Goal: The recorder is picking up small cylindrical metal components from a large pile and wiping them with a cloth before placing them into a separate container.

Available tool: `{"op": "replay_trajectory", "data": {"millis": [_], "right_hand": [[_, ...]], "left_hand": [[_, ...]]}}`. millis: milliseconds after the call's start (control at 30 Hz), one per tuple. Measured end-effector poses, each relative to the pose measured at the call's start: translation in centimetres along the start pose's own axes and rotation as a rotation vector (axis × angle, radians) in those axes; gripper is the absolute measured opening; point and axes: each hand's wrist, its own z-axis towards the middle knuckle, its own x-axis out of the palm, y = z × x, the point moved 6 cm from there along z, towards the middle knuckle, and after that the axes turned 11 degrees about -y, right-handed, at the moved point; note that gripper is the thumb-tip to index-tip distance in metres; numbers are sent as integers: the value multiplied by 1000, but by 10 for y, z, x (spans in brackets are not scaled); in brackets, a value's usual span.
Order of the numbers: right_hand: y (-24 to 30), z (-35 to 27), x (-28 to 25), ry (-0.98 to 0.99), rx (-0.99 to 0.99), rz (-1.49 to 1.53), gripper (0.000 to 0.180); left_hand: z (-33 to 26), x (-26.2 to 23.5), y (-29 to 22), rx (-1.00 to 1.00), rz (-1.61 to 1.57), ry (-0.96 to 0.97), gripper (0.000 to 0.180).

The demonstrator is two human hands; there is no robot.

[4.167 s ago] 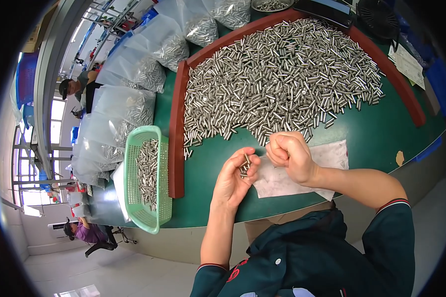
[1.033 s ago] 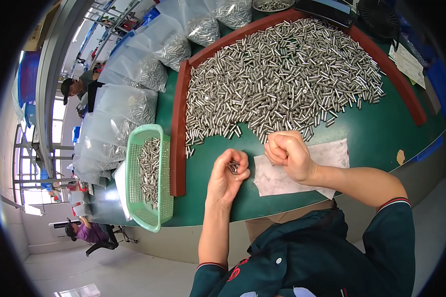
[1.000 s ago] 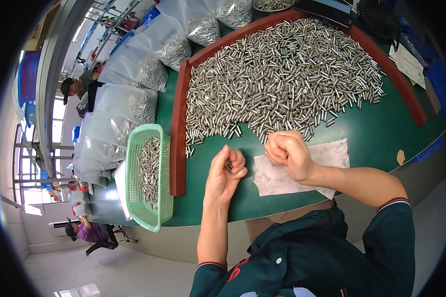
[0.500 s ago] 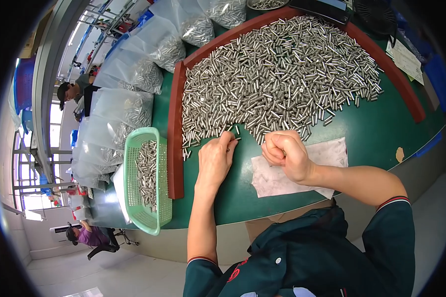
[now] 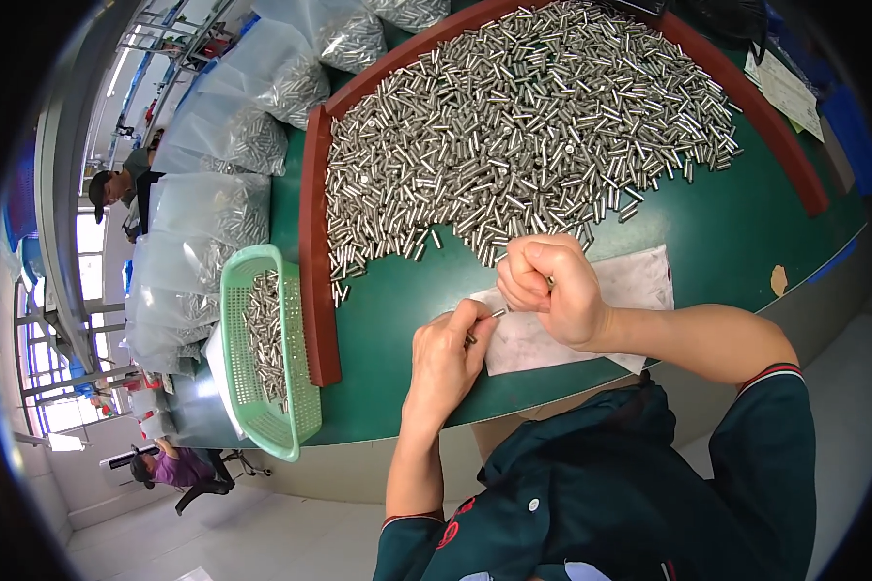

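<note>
A wide heap of short metal pins (image 5: 513, 126) covers the far part of the green table. My left hand (image 5: 448, 353) is closed on a metal pin (image 5: 499, 313), whose end sticks out between thumb and forefinger; another bit of metal shows lower by the fingers. Curled into a fist, my right hand (image 5: 554, 289) is just right of it, above a smudged white cloth (image 5: 639, 284). A speck of something shows inside that fist, too hidden to name.
Dark red strips (image 5: 317, 242) fence the heap on left, back and right. A green plastic basket (image 5: 305, 412) with pins stands left, beside clear bags of pins (image 5: 233, 208). Papers (image 5: 790, 92) lie at the right. Two people sit in the left background.
My left hand has drawn back from the heap's edge toward me and the cloth, with a pin in its fingers. My right fist has risen slightly. The whole view has shifted a little.
</note>
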Motion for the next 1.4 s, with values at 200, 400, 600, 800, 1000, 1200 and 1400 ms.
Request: {"op": "replay_trajectory", "data": {"millis": [200, 400, 600, 800, 1000, 1200, 1400], "right_hand": [[-2, -3, 1, 10, 1, -5, 33], [-3, -3, 2, 11, 1, -21, 34], [-3, -4, 2, 13, -6, -38, 33], [-5, -7, 6, 29, -56, -130, 32], [2, -12, 23, 107, -215, -351, 31], [-1, -12, 13, 81, -129, -262, 29], [-4, -9, 9, 48, -55, -203, 31]], "left_hand": [[-2, 1, 0, -34, 8, 27, 11], [-2, 1, 0, -30, 10, 22, 11], [-2, 2, 1, -35, 18, 26, 11], [-1, 1, -3, 11, 34, -19, 9], [-2, -1, -7, 98, 77, -42, 6], [-7, -7, 4, -133, -145, -117, 9], [-16, 13, 22, -777, -1609, 138, 5]]}}
